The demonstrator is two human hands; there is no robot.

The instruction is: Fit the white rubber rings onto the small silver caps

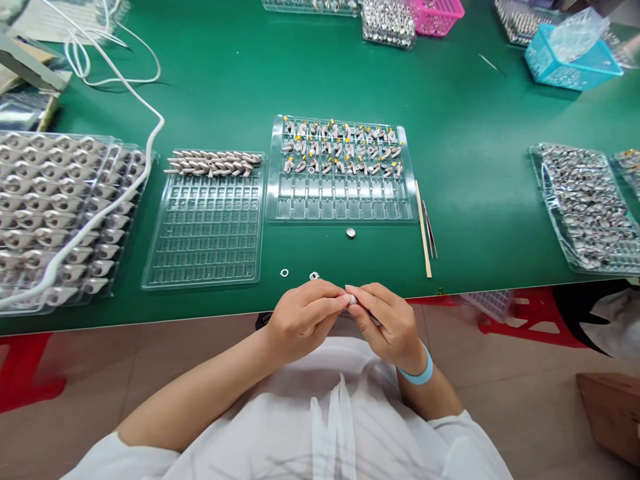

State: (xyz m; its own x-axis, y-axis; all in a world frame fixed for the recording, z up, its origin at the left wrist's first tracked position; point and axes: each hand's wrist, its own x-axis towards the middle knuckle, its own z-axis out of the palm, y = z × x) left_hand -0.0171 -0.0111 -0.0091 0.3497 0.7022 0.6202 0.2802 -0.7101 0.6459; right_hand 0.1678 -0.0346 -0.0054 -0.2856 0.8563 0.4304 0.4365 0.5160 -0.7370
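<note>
My left hand [309,319] and my right hand [389,321] meet at the table's front edge, fingertips pinched together. Between them is a small whitish-grey part [353,300], mostly covered by the fingers, so its kind cannot be told. Just beyond my left hand lie white rings [314,275] and one more white ring [285,273]. A small round silvery piece [351,233] rests farther forward. Behind it, a clear tray [343,212] holds rows of small grey curved parts with yellow tabs. To its left stands another clear tray [210,250] with grey parts along its far rows.
A wooden stick [423,230] and tweezers [430,230] lie right of the middle tray. Stacked trays of grey parts [55,213] fill the left, crossed by a white cable [123,197]. At right are a tray of metallic parts [593,207] and a blue basket [570,67].
</note>
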